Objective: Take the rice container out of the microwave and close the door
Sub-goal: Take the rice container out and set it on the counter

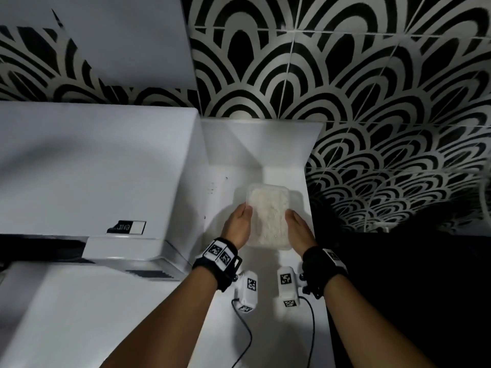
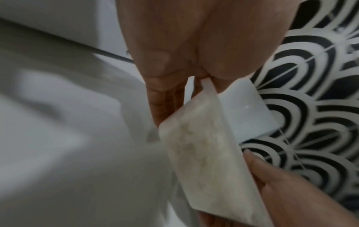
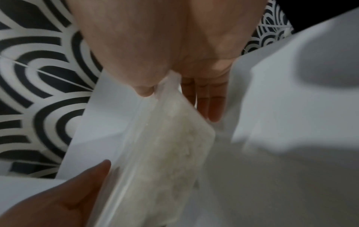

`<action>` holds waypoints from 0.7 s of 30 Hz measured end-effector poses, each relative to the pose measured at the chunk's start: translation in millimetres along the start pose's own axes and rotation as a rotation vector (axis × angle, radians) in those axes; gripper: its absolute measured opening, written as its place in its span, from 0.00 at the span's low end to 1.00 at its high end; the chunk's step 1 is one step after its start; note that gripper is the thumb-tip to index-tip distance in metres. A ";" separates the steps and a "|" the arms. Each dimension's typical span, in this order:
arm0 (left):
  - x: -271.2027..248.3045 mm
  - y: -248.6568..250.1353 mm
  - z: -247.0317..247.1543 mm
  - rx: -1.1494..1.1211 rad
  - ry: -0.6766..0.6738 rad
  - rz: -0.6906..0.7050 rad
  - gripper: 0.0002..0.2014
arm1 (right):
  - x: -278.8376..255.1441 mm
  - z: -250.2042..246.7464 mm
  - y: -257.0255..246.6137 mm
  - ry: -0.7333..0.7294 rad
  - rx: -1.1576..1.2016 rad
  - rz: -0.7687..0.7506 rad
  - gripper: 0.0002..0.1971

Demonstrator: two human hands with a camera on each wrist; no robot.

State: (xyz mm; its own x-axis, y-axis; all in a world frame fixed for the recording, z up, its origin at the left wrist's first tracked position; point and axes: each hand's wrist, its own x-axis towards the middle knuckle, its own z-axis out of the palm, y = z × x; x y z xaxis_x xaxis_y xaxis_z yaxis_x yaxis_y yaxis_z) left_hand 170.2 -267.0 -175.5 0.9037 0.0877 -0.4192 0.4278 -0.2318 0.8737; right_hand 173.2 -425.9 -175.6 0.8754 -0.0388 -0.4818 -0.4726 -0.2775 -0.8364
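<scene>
A clear plastic rice container (image 1: pixel 268 216) full of white rice hangs just above the white counter (image 1: pixel 268 330), right of the white microwave (image 1: pixel 93 168). My left hand (image 1: pixel 240 221) holds its left side and my right hand (image 1: pixel 297 227) its right side. The left wrist view shows the left hand (image 2: pixel 174 61) with its thumb on the rim and straight fingers under the rice container (image 2: pixel 204 161). In the right wrist view my right hand (image 3: pixel 155 46) pinches the rice container (image 3: pixel 165 153) the same way. The microwave door (image 1: pixel 79 314) looks open, with a dark strip of cavity behind it.
Black-and-white patterned tiles (image 1: pixel 345 75) cover the wall behind and to the right. The counter ends at a right edge (image 1: pixel 316 235) with darkness beyond. A white cabinet (image 1: pixel 119 35) hangs above the microwave. Wrist camera cables (image 1: pixel 247 338) trail over the counter.
</scene>
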 end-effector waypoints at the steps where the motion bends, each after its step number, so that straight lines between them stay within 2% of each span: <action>1: 10.5 4.0 0.1 -0.015 0.007 -0.030 0.23 | 12.2 0.5 -2.7 0.001 0.001 0.005 0.24; 6: 49.3 13.5 -0.1 -0.048 0.027 -0.140 0.24 | 55.9 0.8 -15.5 -0.043 -0.091 0.036 0.26; 10: 73.1 15.0 -4.8 0.010 0.019 -0.143 0.19 | 77.4 2.4 -17.5 -0.044 -0.101 0.034 0.26; 16: 83.8 16.6 -4.3 0.030 0.028 -0.126 0.21 | 91.7 4.8 -10.9 -0.042 -0.072 0.041 0.25; 21: 82.8 15.8 -2.9 0.004 0.051 -0.169 0.23 | 96.8 8.1 -6.5 -0.018 -0.105 0.030 0.24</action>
State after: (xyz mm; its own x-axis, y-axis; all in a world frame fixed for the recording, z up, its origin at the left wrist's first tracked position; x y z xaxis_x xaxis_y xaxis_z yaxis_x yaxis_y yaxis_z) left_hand 251.8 -260.6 -195.7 0.8190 0.1745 -0.5467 0.5735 -0.2133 0.7910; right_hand 260.1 -420.0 -218.9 0.8584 -0.0314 -0.5120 -0.4849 -0.3753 -0.7900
